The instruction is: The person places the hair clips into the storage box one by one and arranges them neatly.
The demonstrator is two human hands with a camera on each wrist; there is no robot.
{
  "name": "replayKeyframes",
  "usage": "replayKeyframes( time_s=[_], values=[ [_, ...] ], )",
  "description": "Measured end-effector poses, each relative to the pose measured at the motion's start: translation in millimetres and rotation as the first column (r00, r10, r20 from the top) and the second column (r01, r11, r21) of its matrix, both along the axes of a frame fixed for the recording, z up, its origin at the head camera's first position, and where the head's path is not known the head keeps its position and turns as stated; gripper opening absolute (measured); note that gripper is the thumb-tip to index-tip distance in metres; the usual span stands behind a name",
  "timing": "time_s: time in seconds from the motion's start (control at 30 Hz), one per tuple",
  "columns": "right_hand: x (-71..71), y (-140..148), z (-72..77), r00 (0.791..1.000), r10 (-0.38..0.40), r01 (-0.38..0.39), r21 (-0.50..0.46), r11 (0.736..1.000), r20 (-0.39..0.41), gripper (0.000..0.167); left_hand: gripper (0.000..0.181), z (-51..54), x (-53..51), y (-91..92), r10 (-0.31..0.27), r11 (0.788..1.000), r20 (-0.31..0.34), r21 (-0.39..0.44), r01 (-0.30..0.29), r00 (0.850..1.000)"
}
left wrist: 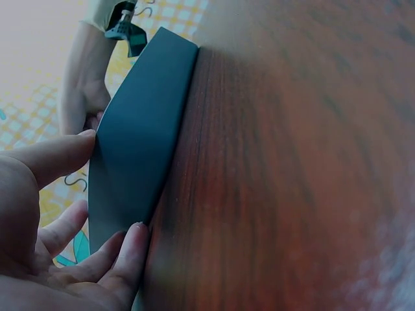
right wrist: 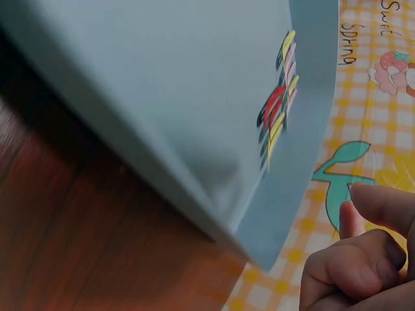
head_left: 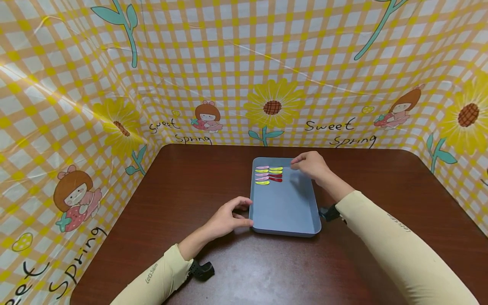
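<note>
Several hair clips (head_left: 262, 174) in pink, yellow and red lie in two columns at the far left of a shallow blue-grey tray (head_left: 286, 212). My left hand (head_left: 228, 218) touches the tray's left side wall, thumb and fingertips spread along its outside; the left wrist view shows the thumb at the rim (left wrist: 95, 139). Over the tray's far right part hovers my right hand (head_left: 310, 165), its fingers bent and thumb and index close together. From the right wrist, the clips (right wrist: 275, 107) are seen across the tray. Whether anything small sits between the right fingertips cannot be made out.
The tray stands on a dark brown wooden table (head_left: 183, 186). A yellow checked cloth (head_left: 236, 63) with flowers and cartoon figures rises behind and along both sides of the table. Black wrist-worn devices (head_left: 203, 270) sit at both sleeve cuffs.
</note>
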State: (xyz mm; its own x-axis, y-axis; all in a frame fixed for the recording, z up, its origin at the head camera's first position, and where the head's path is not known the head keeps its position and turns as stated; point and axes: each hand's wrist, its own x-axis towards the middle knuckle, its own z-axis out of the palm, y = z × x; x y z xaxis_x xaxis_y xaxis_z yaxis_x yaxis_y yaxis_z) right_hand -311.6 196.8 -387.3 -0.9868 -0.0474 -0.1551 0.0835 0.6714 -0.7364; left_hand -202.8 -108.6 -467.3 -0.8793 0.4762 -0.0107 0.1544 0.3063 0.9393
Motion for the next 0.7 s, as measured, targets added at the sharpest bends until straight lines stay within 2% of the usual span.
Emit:
replayKeyframes(
  time_s=[0.2,0.4,0.7],
  values=[
    [2.2,17.6,2.1,1.000,-0.003,0.004,-0.031,1.000,0.019,0.029,0.055,1.5,0.2,-0.4,0.004,1.000,0.004,-0.003,-0.004,1.000],
    [4.6,39.7,-0.7,0.997,0.005,-0.001,-0.063,0.998,0.074,0.038,0.055,2.5,1.1,0.5,0.010,1.000,-0.005,-0.017,-0.011,1.000],
    [16.0,64.7,-6.2,0.997,-0.010,0.012,-0.024,1.000,0.079,0.044,0.056,1.2,1.8,0.4,0.013,1.000,0.017,-0.013,-0.013,1.000]
  ],
)
